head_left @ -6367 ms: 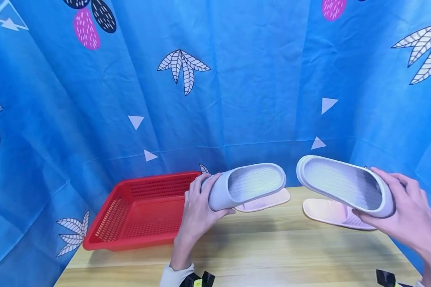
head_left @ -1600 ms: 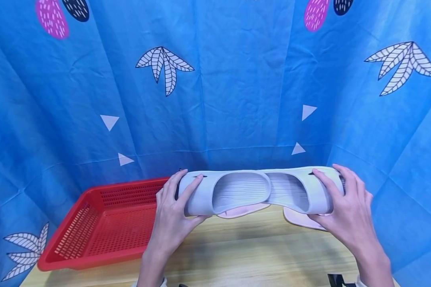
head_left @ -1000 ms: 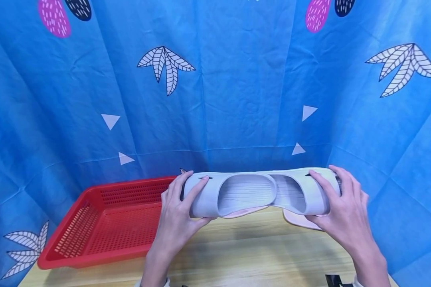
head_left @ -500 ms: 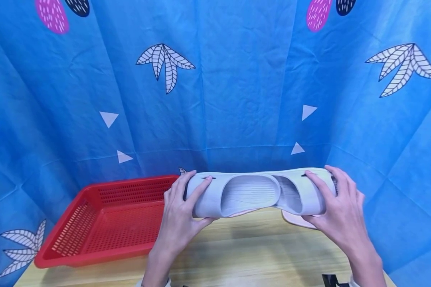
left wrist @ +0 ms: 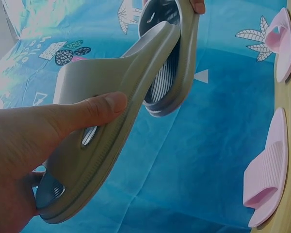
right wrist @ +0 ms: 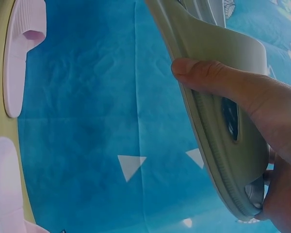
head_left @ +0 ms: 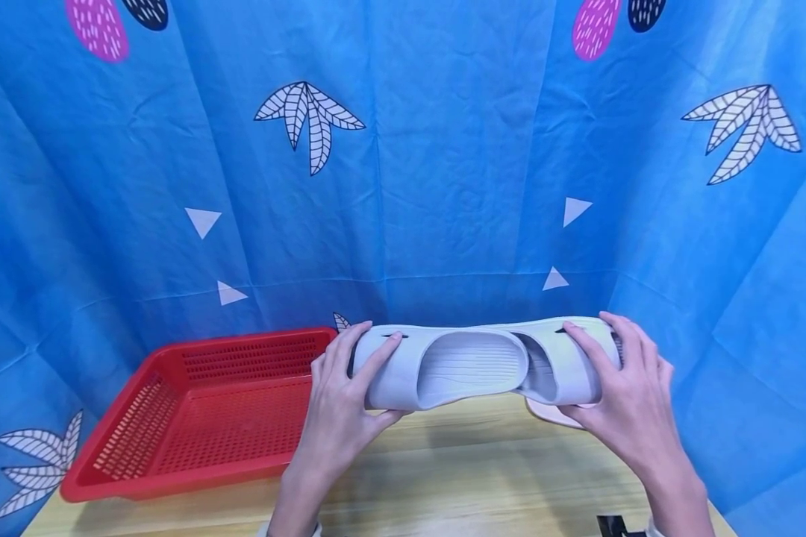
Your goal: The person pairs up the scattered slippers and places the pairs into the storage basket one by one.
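My left hand (head_left: 339, 403) grips the toe end of a light grey slide slipper (head_left: 396, 369), thumb along its outer edge in the left wrist view. Its partner, the other grey slipper (head_left: 574, 365), is held at the toe end by my right hand (head_left: 628, 395). Both slippers are raised above the table, toes pointing outward. Their heel ends overlap in the middle, the left one in front, covering the right one's heel. The right wrist view shows my right thumb (right wrist: 208, 73) pressed against the sole's edge.
A red perforated basket (head_left: 195, 481) sits at the table's left. Two pink slippers (left wrist: 266, 179) lie on the wooden table (head_left: 457, 477) behind the grey pair; only part of one pink slipper (head_left: 554, 412) shows in the head view. A blue patterned curtain (head_left: 443, 149) hangs behind.
The two grey slippers, held apart at first, have come together at the heels. Over the last second the hands have drawn slightly closer, increasing the overlap.
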{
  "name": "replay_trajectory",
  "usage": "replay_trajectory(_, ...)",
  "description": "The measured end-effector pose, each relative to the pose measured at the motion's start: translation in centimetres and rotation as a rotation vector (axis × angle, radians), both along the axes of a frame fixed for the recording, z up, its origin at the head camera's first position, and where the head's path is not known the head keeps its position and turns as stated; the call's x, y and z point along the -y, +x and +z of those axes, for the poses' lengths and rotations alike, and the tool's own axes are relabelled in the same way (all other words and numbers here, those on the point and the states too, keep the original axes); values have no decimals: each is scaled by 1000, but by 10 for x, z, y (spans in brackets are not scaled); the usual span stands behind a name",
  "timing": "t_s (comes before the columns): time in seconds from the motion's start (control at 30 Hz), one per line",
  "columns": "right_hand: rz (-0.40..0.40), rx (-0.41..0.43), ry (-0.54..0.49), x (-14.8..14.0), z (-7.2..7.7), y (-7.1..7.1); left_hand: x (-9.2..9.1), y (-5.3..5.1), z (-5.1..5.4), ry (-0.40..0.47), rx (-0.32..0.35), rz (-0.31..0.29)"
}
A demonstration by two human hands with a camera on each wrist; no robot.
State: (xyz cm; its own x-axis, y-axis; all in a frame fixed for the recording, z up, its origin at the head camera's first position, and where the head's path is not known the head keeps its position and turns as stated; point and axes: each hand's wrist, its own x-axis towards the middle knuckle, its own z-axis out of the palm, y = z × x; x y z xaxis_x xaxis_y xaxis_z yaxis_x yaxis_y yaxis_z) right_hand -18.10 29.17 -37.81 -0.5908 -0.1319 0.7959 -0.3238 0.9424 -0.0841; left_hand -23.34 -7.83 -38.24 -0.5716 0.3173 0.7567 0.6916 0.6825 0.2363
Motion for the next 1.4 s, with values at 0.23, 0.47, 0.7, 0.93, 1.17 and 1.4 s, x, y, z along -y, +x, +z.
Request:
replay_trajectory(0.23, -4, 0, 2, 4, -1, -1, 0, -1, -1, -5, -16, 0)
replay_trajectory(0.47, -2, -6, 11, 9, -1, -3, -1, 0, -1, -6, -5, 2)
replay_trajectory(0.7, -10, 2, 23, 12, -1, -4, -3, 0, -2, -7, -9, -5)
replay_trajectory(0.93, -17, 14, 31, 15, -3, -4, -6, 0, -3, 1, -18, -28)
replay_trajectory(1.17, -18, 23, 32, 19, -5, -6, -8, 0, -4, 7, -19, -40)
replay_trajectory(1.4, -11, 38, 19, 24, -5, -4, -6, -2, -5, 36, -2, -63)
